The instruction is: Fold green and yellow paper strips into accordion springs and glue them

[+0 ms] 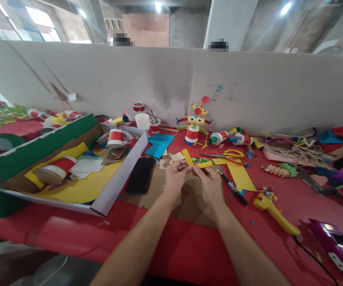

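Note:
Two narrow yellow paper strips (187,157) meet at an angle between my hands, forming a V shape. My left hand (176,174) pinches the strip that points up and away. My right hand (209,180) is closed on the one that reaches to the right. Both hands hover over a brown cardboard sheet (189,198). Just beyond the fingers lies a green folded paper spring (200,160). Scissors with yellow handles (233,153) rest behind my right hand, near a yellow paper sheet (241,174). Whether the strips are joined is hidden by my fingertips.
A box (120,171) of paper and cups stands left, beside a black phone (141,175). A paper-cup figure (192,134) stands at the back. A utility knife (232,187), yellow glue gun (275,214) with cord and purple power strip (335,246) lie right.

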A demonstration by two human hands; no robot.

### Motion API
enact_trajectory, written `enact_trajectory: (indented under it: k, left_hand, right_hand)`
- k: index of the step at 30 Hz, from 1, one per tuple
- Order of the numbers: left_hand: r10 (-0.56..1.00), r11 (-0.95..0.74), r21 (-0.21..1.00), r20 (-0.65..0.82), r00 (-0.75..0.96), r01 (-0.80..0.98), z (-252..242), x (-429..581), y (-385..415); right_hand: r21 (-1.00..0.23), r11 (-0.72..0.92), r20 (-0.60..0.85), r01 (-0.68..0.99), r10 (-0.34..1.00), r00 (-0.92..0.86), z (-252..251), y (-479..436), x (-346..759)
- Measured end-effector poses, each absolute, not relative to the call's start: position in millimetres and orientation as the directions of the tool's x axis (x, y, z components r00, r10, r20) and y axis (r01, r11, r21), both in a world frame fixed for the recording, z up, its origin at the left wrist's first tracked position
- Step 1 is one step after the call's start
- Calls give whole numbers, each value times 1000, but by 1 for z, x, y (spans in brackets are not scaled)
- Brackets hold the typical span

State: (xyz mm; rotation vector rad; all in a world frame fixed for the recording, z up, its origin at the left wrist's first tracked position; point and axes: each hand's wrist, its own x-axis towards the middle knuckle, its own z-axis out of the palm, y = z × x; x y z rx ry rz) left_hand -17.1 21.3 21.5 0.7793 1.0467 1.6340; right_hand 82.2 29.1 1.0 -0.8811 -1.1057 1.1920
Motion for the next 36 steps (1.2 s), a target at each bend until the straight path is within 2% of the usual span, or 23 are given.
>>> enact_trajectory:
  k: [6,13,15,18,21,26,31,36]
  left_hand:
    - [960,-122,883,-11,-280,-453,19,-14,20]
    - [957,-57,837,-110,-269,-544,15,-22,26]
    - [961,31,782,-194,-195,-622,16,-25,26]
    - [947,240,661,-319,24,-711,17,-30,26]
    - [931,340,578,-320,177,-741,17,-33,25]
    - [905,424,524,-272,327,-738,10,-36,26]
    - [903,428,505,-275,331,-749,6,-35,26]
    - [951,300,620,-251,178,-725,11,-30,24]
  right_hand:
    - [-943,198,192,-269,980,47,0,29,82]
    - [-954,209,224,-213,973,-50,-1,29,80]
    - [-954,272,278,-124,960,-37,-1,29,81]
    - [-934,356,356,12,934,-20,2,29,85]
    - [-925,378,375,49,925,-57,6,30,90]
    - [-920,391,387,8,915,-114,6,33,93]
    - [-931,358,364,-64,923,-125,0,34,92]
    - [-930,364,367,-52,922,-126,2,32,90]
